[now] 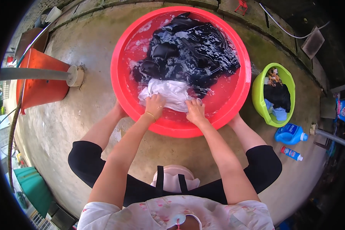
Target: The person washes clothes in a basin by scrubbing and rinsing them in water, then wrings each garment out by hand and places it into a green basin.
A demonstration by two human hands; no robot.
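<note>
A large red plastic basin point(118, 77) stands on the floor between my legs. Black wet clothes point(187, 51) streaked with suds fill its far part. Bunched at the near side lies a wet white cloth point(171, 93), partly over the black ones. My left hand point(155, 105) grips the white cloth near its left end, fingers curled over it. At the right end of that same cloth, my right hand point(195, 109) clutches its edge. Fingertips of both hands are partly hidden in the folds.
To the right stand a lime green tub point(258, 95) with clothes, a blue detergent jug point(290, 134) and a small bottle point(291, 153), lying down. A grey pipe point(34, 74) crosses before an orange bin point(49, 89) at left. A red stool point(241, 6) is far off.
</note>
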